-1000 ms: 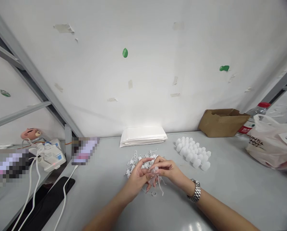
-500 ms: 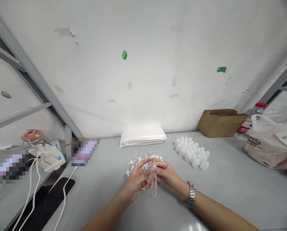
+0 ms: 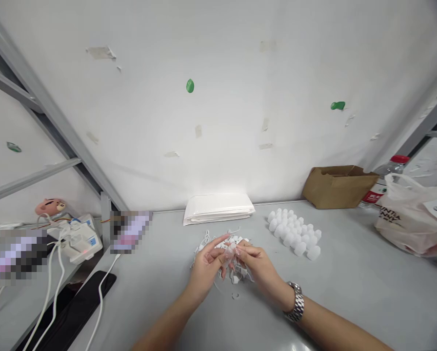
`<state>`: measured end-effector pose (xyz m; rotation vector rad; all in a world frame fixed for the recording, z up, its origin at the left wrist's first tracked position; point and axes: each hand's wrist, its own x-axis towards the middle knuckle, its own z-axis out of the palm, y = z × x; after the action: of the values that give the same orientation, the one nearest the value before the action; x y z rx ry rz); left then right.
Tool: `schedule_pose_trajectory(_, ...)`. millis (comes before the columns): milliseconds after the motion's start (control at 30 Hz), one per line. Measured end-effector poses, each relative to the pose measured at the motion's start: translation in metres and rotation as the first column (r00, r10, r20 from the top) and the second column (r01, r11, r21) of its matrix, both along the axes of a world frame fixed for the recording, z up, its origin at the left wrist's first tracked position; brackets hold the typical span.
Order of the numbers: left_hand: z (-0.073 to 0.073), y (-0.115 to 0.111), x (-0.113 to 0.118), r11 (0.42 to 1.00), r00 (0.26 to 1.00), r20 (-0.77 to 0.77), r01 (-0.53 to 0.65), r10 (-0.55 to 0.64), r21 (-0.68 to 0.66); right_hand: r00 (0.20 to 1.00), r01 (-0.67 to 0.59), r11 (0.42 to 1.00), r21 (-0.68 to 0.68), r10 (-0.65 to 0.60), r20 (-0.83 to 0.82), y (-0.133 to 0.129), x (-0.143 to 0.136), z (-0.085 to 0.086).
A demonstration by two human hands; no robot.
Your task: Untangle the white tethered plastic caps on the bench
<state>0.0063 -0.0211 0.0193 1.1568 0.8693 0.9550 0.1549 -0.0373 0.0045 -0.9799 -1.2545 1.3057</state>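
At twelve o'clock, reading the clock face around our working spot, we are facing a broad white wall (image 3: 222, 107) that is rising behind a grey surface (image 3: 156, 287). Toward three o'clock, we are seeing a white plastic bag (image 3: 405, 217) that is sitting near the edge of our view. At two o'clock, a brown paper container (image 3: 335, 190) is standing near the wall. Between eight and nine o'clock, we are noticing a long black slab (image 3: 75, 312). At twelve o'clock, close to the wall's foot, a stack of flat white packets (image 3: 218, 209) is lying. Nearer, at two o'clock, rows of white rounded pieces (image 3: 290, 239) are standing close together. Centrally, a loose pile of white corded parts (image 3: 235, 280) is spreading beneath and around our left hand (image 3: 204, 268) and right hand (image 3: 258, 263). At four o'clock, we are wearing a metal watch (image 3: 298, 303). Above the pile, both our hands are pinching a small translucent piece (image 3: 230, 252) between narrowed fingertips. At six o'clock, a tiny white ring (image 3: 235, 296) is resting just below the pile.
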Motion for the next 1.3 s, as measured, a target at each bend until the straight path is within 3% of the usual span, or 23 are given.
schedule_pose_trajectory(200, -0.003, 0.004, -0.005, 0.992, 0.990, 0.072, -0.123, 0.124, -0.027, 0.996, 0.063, 0.997, 0.038, -0.065, 0.062, 0.005, 0.008, 0.007)
schedule_pose_trajectory(433, -0.004, 0.003, -0.005, 0.989, 0.987, 0.054, -0.147, 0.148, -0.030, 0.963, 0.109, 0.991, 0.078, -0.125, 0.239, 0.012, 0.019, 0.013)
schedule_pose_trajectory(533, -0.004, 0.003, -0.005, 0.982, 0.981, 0.031, -0.189, 0.189, -0.005, 0.856, 0.126, 0.991, 0.042, -0.130, 0.501, 0.024, 0.044, 0.015)
schedule_pose_trajectory(633, -0.006, 0.003, -0.005, 0.975, 0.975, -0.009, -0.221, 0.221, 0.031, 0.710, 0.120, 0.990, -0.072, -0.035, 0.703, 0.031, 0.065, 0.010)
schedule_pose_trajectory(733, -0.009, 0.002, -0.004, 0.957, 0.960, -0.058, -0.267, 0.275, 0.110, 0.617, 0.132, 0.982, -0.137, 0.026, 0.786, 0.030, 0.068, 0.002)
schedule_pose_trajectory(867, -0.013, 0.000, -0.003, 0.938, 0.939, -0.129, -0.294, 0.320, 0.183, 0.549, 0.133, 0.985, -0.113, 0.022, 0.836, 0.026, 0.058, -0.006)
schedule_pose_trajectory(1167, -0.015, -0.002, 0.000, 0.944, 0.945, -0.104, -0.294, 0.311, 0.151, 0.520, 0.112, 0.993, -0.047, -0.019, 0.854, 0.026, 0.066, -0.008)
schedule_pose_trajectory(1233, -0.015, -0.003, 0.001, 0.951, 0.951, -0.095, -0.281, 0.294, 0.132, 0.584, 0.114, 0.993, -0.038, -0.036, 0.811, 0.027, 0.069, -0.001)
schedule_pose_trajectory(1300, -0.015, -0.004, 0.003, 0.961, 0.962, -0.083, -0.249, 0.259, 0.117, 0.727, 0.078, 0.997, -0.019, -0.044, 0.685, 0.026, 0.068, 0.008)
